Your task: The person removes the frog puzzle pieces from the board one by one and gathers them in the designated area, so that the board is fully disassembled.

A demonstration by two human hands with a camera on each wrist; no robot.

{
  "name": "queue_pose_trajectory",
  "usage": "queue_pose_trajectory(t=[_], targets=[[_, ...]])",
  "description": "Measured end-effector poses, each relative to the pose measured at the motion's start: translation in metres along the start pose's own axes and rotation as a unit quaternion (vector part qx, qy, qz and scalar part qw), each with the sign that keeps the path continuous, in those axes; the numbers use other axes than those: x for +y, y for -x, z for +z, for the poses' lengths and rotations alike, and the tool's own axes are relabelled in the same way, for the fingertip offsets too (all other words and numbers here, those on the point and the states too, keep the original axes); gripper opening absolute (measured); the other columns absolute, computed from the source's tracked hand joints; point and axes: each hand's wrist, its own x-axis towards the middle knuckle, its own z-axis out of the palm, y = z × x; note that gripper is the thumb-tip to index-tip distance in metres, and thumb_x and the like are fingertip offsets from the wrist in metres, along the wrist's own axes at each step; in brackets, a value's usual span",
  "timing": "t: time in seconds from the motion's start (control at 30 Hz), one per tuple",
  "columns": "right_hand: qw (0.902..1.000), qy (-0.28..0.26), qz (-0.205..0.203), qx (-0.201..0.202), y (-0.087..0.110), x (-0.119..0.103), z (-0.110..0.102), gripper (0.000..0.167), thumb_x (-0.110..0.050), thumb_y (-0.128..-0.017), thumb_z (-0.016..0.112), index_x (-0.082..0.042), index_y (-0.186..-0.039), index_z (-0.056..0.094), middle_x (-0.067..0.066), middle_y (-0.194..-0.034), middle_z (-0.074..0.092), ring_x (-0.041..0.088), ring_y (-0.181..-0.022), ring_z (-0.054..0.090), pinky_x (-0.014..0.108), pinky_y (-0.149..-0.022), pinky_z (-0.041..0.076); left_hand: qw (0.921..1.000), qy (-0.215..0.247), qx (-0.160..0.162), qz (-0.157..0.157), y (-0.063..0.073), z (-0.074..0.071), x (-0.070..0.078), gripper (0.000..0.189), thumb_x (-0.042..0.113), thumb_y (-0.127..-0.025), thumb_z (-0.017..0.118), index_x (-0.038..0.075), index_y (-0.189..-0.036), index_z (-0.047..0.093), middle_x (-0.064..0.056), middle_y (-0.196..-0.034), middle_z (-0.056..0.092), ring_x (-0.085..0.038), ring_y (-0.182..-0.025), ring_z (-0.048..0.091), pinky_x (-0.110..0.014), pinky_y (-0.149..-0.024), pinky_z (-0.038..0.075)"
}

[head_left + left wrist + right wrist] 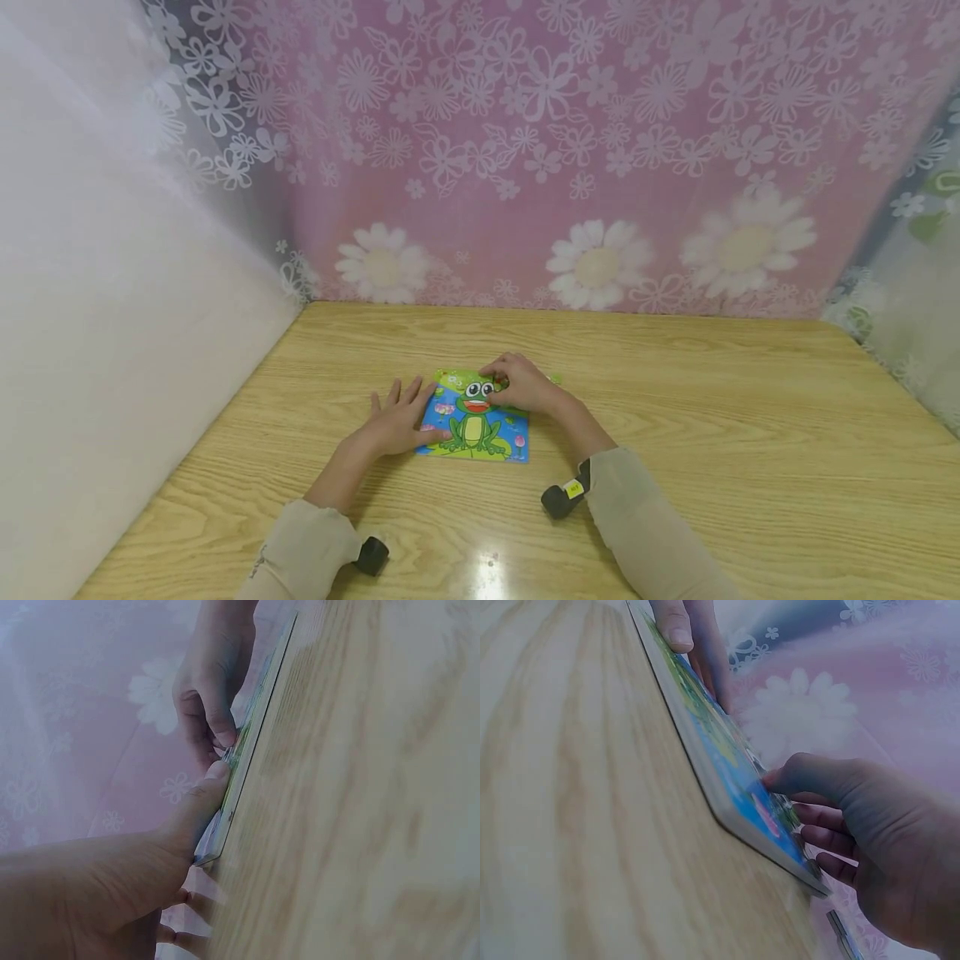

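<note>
A thin rectangular frog picture puzzle [474, 433] lies flat on the wooden table. It shows a green frog with a red mouth on a blue pond. My left hand [399, 423] rests at its left side, fingers spread and the thumb lying over the lower left of the picture. From the right, my right hand [525, 385] reaches over the upper right part; thumb and bent fingers pinch at a puzzle piece by the frog's eye, mostly hidden by the fingers. In the right wrist view, the thumb [784, 778] touches the picture surface.
A small flat loose piece [843, 934] lies just past the puzzle's edge, beside the right hand. The wood-grain table [712, 433] stretches out on both sides. A pink flowered curtain [487, 167] hangs along the back, and a pale wall [135, 275] borders the left.
</note>
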Motion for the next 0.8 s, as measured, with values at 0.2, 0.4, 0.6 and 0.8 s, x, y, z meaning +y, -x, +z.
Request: queue_pose_trajectory(t=[0.2,0.4,0.6,0.8], targets=[[1.0000,-0.003,0.000,-0.002,-0.0005,0.0005,0.0012,0.042,-0.022,-0.081,0.071,-0.009,-0.120,0.062,0.004,-0.106,0.053,0.019,-0.094,0.048,0.036,-0.079,0.042,1.0000,0.000,0.001,-0.001,-0.0008,0.0017,-0.0017,0.088,0.059,-0.085,0.052,0.011,-0.148,0.016,-0.018,-0.151,0.006,-0.044,-0.133,-0.005,-0.067,-0.096,-0.007],[0.9999,-0.016,0.003,0.000,-0.0009,0.0021,0.0020,0.041,-0.022,-0.081,0.071,-0.009,-0.120,0.062,0.004,-0.106,0.052,0.019,-0.095,0.048,0.036,-0.079,0.042,1.0000,-0.001,0.001,-0.002,-0.0008,0.0017,-0.0019,0.089,0.060,-0.084,0.052,0.011,-0.148,0.016,-0.018,-0.151,0.007,-0.044,-0.133,-0.005,-0.066,-0.096,-0.006],[0.9999,-0.015,-0.005,0.005,-0.0003,0.0034,0.0016,0.040,-0.021,-0.082,0.071,-0.009,-0.119,0.062,0.004,-0.106,0.052,0.019,-0.093,0.046,0.036,-0.079,0.041,1.0000,-0.001,0.000,-0.001,-0.0013,0.0015,-0.0015,0.088,0.059,-0.085,0.052,0.011,-0.149,0.015,-0.018,-0.151,0.006,-0.044,-0.133,-0.004,-0.066,-0.096,-0.007],[0.9998,0.002,-0.013,0.012,-0.0001,0.0025,0.0009,0.039,-0.023,-0.082,0.070,-0.009,-0.119,0.063,0.003,-0.103,0.053,0.018,-0.091,0.045,0.035,-0.077,0.040,1.0000,0.001,0.003,0.000,-0.0007,0.0001,-0.0005,0.089,0.059,-0.084,0.053,0.010,-0.148,0.016,-0.019,-0.150,0.007,-0.045,-0.133,-0.004,-0.067,-0.096,-0.005]])
